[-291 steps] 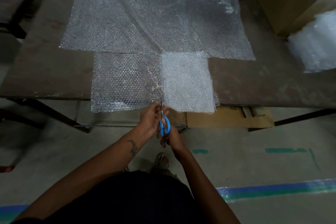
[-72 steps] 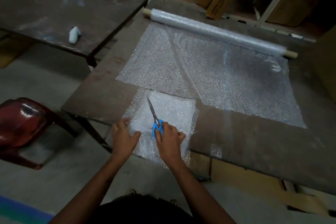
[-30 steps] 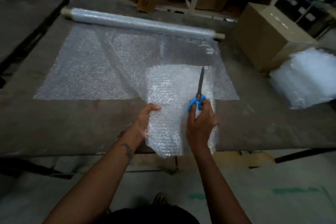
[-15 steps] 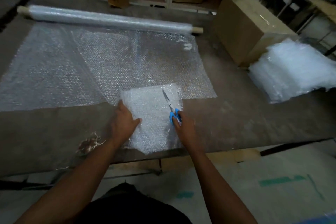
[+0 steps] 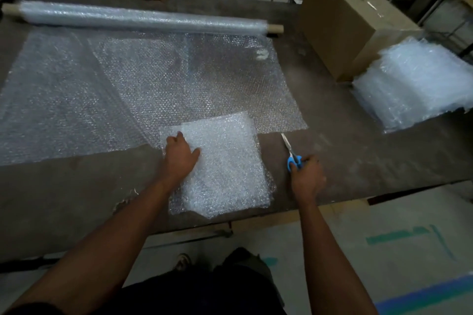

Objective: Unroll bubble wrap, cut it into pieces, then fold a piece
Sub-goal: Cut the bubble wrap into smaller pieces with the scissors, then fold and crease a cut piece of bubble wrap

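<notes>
From my seat the bubble wrap roll (image 5: 143,18) lies along the far edge of the table (image 5: 76,186), its unrolled sheet (image 5: 153,79) spread toward me with its left part cut off by the frame edge. My left hand (image 5: 180,157) rests flat on the folded piece (image 5: 225,166), fingers fairly straight, pressing on its left half; that piece sits at the near table edge, its long axis running away from me, its far end overlapping the sheet. Just to its right, apart from it, my right hand (image 5: 305,174) grips the blue-handled scissors (image 5: 290,151), blades together as far as I can tell and pointing away and slightly left, over bare table. Farther right sits a stack of cut pieces (image 5: 414,87) against a cardboard box (image 5: 355,23). I judge the left hand is the nearer for finishing the fold or carrying the piece, which would travel rightward to the stack. How many layers the piece has I cannot make out, and whether the scissors touch the table is unclear.
</notes>
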